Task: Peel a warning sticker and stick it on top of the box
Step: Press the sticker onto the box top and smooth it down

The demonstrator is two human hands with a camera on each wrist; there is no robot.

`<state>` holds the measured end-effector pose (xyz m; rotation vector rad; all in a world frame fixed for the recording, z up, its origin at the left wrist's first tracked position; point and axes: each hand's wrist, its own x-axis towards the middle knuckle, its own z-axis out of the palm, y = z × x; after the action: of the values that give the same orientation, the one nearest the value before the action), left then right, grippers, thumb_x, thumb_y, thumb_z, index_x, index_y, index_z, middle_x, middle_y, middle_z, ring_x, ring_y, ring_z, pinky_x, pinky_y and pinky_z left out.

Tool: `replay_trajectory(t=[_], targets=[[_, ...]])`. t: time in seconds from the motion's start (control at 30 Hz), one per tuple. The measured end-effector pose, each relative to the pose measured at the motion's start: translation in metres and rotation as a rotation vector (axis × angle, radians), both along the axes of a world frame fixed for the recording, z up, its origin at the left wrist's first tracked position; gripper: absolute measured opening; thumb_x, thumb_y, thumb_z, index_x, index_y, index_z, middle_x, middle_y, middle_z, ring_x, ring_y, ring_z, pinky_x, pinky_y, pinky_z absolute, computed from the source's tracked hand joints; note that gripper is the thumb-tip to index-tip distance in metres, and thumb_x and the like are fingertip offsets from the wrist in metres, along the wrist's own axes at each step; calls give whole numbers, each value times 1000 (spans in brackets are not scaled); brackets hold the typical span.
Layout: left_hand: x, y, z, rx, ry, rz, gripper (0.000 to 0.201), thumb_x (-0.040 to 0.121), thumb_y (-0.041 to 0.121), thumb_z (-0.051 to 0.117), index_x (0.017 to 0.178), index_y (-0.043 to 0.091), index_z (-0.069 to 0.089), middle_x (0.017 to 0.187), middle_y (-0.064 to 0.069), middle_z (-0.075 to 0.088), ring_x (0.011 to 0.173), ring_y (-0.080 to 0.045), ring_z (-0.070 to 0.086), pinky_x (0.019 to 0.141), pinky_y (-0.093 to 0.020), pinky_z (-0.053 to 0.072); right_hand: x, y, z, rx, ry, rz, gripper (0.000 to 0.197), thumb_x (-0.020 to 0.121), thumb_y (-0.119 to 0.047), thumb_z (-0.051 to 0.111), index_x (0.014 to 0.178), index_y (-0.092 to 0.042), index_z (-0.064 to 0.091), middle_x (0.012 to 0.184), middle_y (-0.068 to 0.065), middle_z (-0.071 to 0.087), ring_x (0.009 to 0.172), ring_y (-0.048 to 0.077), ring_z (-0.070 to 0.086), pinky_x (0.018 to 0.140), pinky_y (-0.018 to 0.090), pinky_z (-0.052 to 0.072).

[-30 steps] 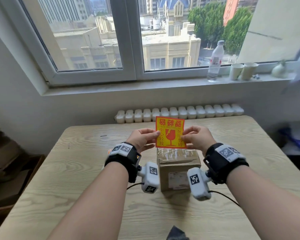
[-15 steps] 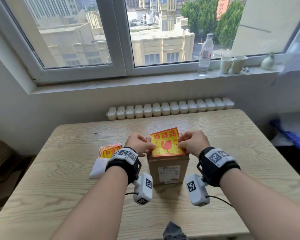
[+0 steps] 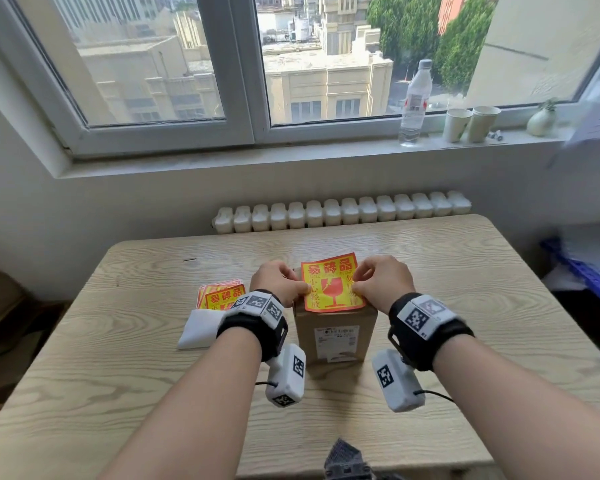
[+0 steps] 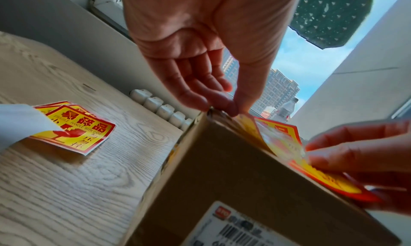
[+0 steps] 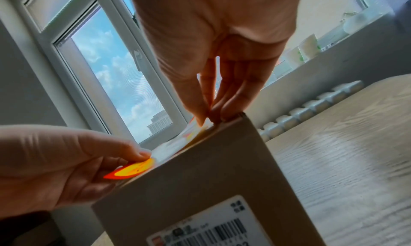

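Observation:
A brown cardboard box (image 3: pixel 335 336) with a white shipping label stands mid-table. A yellow and red warning sticker (image 3: pixel 331 282) lies tilted over the box top, its far edge still raised. My left hand (image 3: pixel 305 289) pinches the sticker's left edge and my right hand (image 3: pixel 357 285) pinches its right edge. In the left wrist view my left hand (image 4: pixel 232 107) holds the sticker (image 4: pixel 278 135) at the box (image 4: pixel 222 170) corner. In the right wrist view my right hand (image 5: pixel 205 120) pinches the sticker edge at the box (image 5: pixel 211 179) top, and the sticker (image 5: pixel 133 169) curls under the left thumb.
A small pile of more warning stickers (image 3: pixel 222 296) lies left of the box, partly under a white backing sheet (image 3: pixel 201 327). A white radiator (image 3: pixel 343 211) runs behind the wooden table (image 3: pixel 482 306). A water bottle (image 3: pixel 414 102) and paper cups (image 3: pixel 471 123) stand on the windowsill.
Both hands have brought the sticker down from upright above the box to lie over its top. The sticker pile has come into the head view.

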<state>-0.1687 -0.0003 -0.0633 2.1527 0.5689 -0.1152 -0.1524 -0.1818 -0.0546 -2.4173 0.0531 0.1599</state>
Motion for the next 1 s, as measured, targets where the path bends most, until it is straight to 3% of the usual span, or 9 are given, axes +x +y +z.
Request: replay_trajectory(t=[0.13, 0.23, 0.37, 0.5, 0.57, 0.67, 0.83, 0.9, 1.0], targets=[[0, -6, -1, 213, -35, -37, 25, 65, 30, 79, 79, 16, 64, 82, 0, 71, 80, -18, 67, 72, -28, 56, -4, 5, 0, -81, 1, 59, 25, 69, -28, 83, 86, -24, 65, 92, -4, 64, 87, 15, 62, 71, 26, 52], [-2, -8, 2, 294, -42, -70, 25, 66, 33, 76, 81, 17, 64, 86, 0, 69, 81, -17, 62, 67, -26, 49, -7, 9, 0, -148, -26, 94, 36, 67, -36, 83, 92, -23, 60, 93, -5, 57, 87, 14, 55, 71, 26, 46], [-2, -5, 2, 307, -13, -106, 33, 65, 38, 79, 80, 21, 55, 102, -2, 63, 86, -18, 63, 71, -30, 51, -11, 11, 0, -300, -46, 155, 59, 66, -50, 78, 110, -23, 50, 110, 0, 58, 94, 19, 59, 76, 30, 48], [-4, -8, 3, 286, -40, -121, 41, 71, 30, 79, 100, 19, 52, 119, -3, 51, 88, -14, 48, 73, -25, 41, -14, 6, 0, -378, -33, 119, 87, 60, -63, 75, 126, -22, 37, 119, 6, 46, 103, 26, 59, 82, 37, 48], [-7, -11, 1, 267, -47, -154, 57, 66, 39, 81, 110, 18, 51, 118, -1, 50, 91, -13, 48, 78, -26, 44, -13, -1, 0, -321, 18, 100, 93, 57, -63, 77, 129, -23, 35, 123, 8, 46, 107, 27, 58, 85, 37, 49], [-13, -14, -3, 235, -27, -200, 77, 52, 46, 86, 114, 20, 48, 113, 2, 48, 94, -11, 49, 80, -24, 44, -13, -9, -4, -224, 72, 119, 88, 60, -53, 81, 131, -25, 37, 123, 7, 53, 107, 25, 59, 85, 36, 50], [-12, -2, 0, 18, 78, -155, 76, 55, 24, 90, 116, 18, 46, 123, -2, 57, 102, -18, 58, 84, -33, 55, -8, -24, -6, 77, 197, 75, 75, 71, -28, 82, 133, -26, 41, 84, -4, 57, 79, 18, 65, 64, 35, 60], [-9, 4, 5, -87, 122, -151, 81, 57, 14, 89, 124, 15, 43, 131, -7, 54, 110, -23, 59, 86, -38, 57, -7, -27, -8, 86, 172, 46, 71, 74, -35, 78, 135, -25, 42, 91, -2, 61, 85, 19, 65, 68, 36, 59], [0, 4, 8, -87, 116, -134, 91, 58, 32, 87, 134, 17, 39, 139, -8, 50, 120, -26, 55, 96, -44, 50, -7, -15, -8, -4, 12, -20, 68, 78, -50, 68, 136, -24, 43, 124, 4, 58, 110, 21, 59, 87, 37, 52]])
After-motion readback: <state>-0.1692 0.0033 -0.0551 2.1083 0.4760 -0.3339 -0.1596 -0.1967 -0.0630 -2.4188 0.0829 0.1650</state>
